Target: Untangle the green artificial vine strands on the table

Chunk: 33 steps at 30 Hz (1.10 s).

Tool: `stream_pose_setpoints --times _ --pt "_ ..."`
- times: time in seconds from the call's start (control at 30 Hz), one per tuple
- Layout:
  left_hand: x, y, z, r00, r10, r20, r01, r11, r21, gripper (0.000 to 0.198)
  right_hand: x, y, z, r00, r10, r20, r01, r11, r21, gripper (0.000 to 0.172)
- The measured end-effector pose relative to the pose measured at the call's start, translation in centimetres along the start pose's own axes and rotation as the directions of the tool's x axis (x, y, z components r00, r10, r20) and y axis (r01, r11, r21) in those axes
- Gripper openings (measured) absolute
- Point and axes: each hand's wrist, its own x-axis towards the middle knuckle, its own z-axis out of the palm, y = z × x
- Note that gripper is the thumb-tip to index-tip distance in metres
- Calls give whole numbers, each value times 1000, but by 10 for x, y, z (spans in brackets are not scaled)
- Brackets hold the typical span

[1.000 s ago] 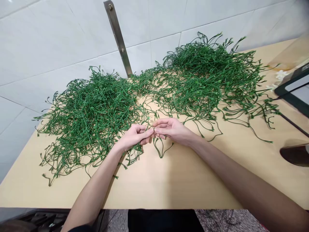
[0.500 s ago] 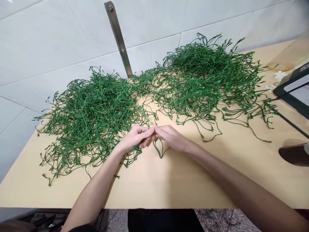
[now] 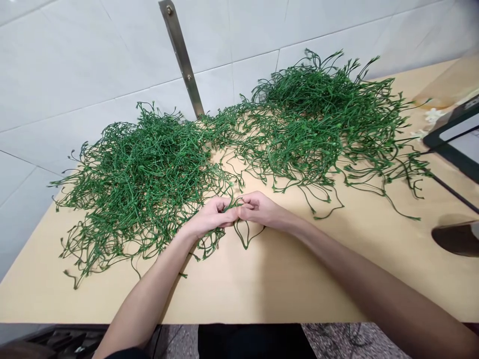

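Both hands are meeting at the middle of the table [image 3: 280,279], right at the near edge of the greenery. The left hand [image 3: 209,218] has its fingers curled in and pinched on a green sprig [image 3: 245,234]. The right hand [image 3: 262,208] is clamped on the same sprig from the other side, knuckles up, fingertips touching the left hand's.

A second ago the right hand's fingers lay long and flat. Now they are bunched tight, and both hands have crept a touch closer to the piles. The sprig itself sits between the two hands. Its thin looped stems hang down below them onto the bare tabletop, and a short bit pokes up above the fingertips, where earlier it was hidden.

To the left spreads the left pile of green stems [image 3: 142,174], with the left wrist resting over its nearest strands. Further back on the right sits the right pile of green stems [image 3: 318,114], clear of the right hand. Neither heap has shifted.

A metal bracket [image 3: 181,55] runs up the white tiled wall [image 3: 75,65] behind the gap between the piles. At the far right edge are a dark frame [image 3: 454,129], some white scraps [image 3: 432,115] and a dark rounded object [image 3: 458,238], all where they were.
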Motion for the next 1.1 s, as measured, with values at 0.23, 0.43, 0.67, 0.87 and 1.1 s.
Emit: stream_pose_setpoints --times 0.23,0.43,0.67,0.87,1.1 --pt "1 1 3 996 0 -88 1 1000 10 60 2 7 5 999 -4 -50 7 999 49 69" --pt "2 2 3 988 -22 -153 21 1000 -5 73 5 12 10 993 -88 -83 92 995 45 72" --pt "2 3 4 984 -19 -180 8 998 -65 76 5 16 13 984 -105 -147 107 994 4 72" --pt "1 8 -1 900 25 -436 -64 995 -76 75 5 11 1 889 -175 -424 200 980 15 74" --pt "5 11 -1 937 -25 -349 -94 943 -320 44 9 9 2 920 -166 -356 198 979 56 47"
